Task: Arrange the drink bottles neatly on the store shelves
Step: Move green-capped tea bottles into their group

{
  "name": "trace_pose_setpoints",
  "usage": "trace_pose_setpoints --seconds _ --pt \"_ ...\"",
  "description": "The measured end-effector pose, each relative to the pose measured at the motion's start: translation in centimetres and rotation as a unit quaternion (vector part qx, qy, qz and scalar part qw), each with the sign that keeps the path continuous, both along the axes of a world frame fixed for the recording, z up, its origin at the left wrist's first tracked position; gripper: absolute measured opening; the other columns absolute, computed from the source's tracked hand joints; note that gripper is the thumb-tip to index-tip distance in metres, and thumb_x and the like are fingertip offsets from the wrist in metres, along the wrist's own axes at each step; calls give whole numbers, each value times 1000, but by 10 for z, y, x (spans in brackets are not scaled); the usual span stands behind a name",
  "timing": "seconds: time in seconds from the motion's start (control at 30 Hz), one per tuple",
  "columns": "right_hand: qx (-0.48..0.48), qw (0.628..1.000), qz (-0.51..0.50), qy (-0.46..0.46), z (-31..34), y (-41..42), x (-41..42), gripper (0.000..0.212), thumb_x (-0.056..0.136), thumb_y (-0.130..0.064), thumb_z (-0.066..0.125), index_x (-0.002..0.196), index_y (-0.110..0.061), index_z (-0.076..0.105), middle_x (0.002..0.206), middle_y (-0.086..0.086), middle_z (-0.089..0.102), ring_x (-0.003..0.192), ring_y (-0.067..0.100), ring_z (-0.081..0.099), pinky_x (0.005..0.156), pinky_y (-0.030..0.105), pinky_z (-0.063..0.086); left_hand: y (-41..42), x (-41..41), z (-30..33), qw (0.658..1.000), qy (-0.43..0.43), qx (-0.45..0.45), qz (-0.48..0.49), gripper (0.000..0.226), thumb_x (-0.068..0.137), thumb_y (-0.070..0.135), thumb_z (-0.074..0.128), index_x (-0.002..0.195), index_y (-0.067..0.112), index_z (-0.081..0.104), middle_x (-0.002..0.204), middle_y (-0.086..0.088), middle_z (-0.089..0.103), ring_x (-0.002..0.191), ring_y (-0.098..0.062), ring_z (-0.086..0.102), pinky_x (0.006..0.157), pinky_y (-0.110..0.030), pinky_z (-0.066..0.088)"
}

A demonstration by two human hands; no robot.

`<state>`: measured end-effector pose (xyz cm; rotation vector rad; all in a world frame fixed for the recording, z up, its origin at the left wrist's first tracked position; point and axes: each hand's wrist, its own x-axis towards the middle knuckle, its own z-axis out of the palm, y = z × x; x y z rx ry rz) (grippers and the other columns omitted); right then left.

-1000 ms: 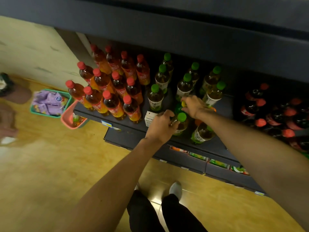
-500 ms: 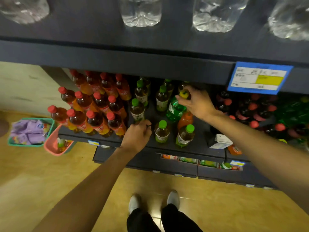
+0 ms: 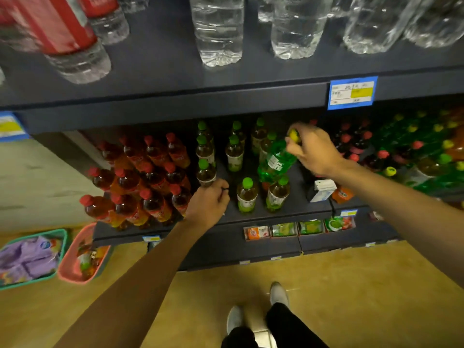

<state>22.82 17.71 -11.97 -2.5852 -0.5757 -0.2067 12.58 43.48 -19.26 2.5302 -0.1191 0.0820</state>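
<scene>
On the dark middle shelf (image 3: 288,212) stand several green-capped tea bottles (image 3: 247,194). My left hand (image 3: 208,203) curls round the base of the front-left green-capped tea bottle (image 3: 206,172), which stands upright at the edge of the red-capped group. My right hand (image 3: 312,149) grips a green soda bottle (image 3: 276,160) by its yellow-capped neck. That bottle hangs tilted above the tea bottles, its base pointing down and to the left. The lower part of the bottle in my left hand is hidden behind the hand.
Red-capped tea bottles (image 3: 150,187) fill the shelf's left. Dark red-capped bottles (image 3: 351,144) and green bottles (image 3: 426,144) stand to the right. A white carton (image 3: 322,189) and an orange bottle (image 3: 342,194) lie nearby. Water bottles (image 3: 218,31) line the upper shelf. Two baskets (image 3: 75,270) sit on the floor.
My right hand has lifted the green soda bottle up and to the right, tilting it. My left hand stays at the front-left tea bottle. The view has risen to show the water shelf.
</scene>
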Motion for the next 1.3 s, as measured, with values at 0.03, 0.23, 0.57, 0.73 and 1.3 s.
trace_pose_setpoints --seconds 0.03,0.23,0.57,0.73,1.3 --pt "-7 1000 -2 -8 3 1 -6 20 92 -23 55 99 -4 56 83 12 56 78 32 55 68 36 42 3 -4 3 1000 -3 2 -10 21 92 16 52 111 10 59 89 -12 65 84 -28 62 74 -41 51" --pt "-61 996 11 -68 19 -6 -52 36 95 -35 39 114 -10 58 86 15 55 73 32 54 61 36 45 7 -10 8 998 -18 -12 -62 18 91 16 54 108 10 60 81 -9 65 78 -26 63 70 -42 52" --pt "-37 982 -165 -79 27 -71 -116 42 87 -43 37 102 -10 59 81 12 51 74 33 51 65 34 38 -79 8 7 987 -28 -64 -143 13 87 17 59 98 14 63 70 -4 59 73 -29 60 68 -42 52" --pt "-71 974 -206 -66 19 -121 -139 45 89 -48 56 101 -4 57 86 19 56 80 38 54 65 42 45 -136 10 -5 977 1 -64 -205 11 86 18 57 96 16 62 65 -4 59 67 -29 58 66 -46 52" --pt "-138 969 -193 -68 -28 -375 -172 24 93 -22 45 87 0 53 68 18 56 59 37 55 51 30 34 -376 11 -22 972 61 -46 -223 12 87 11 58 98 9 64 68 -11 60 72 -35 60 66 -46 51"
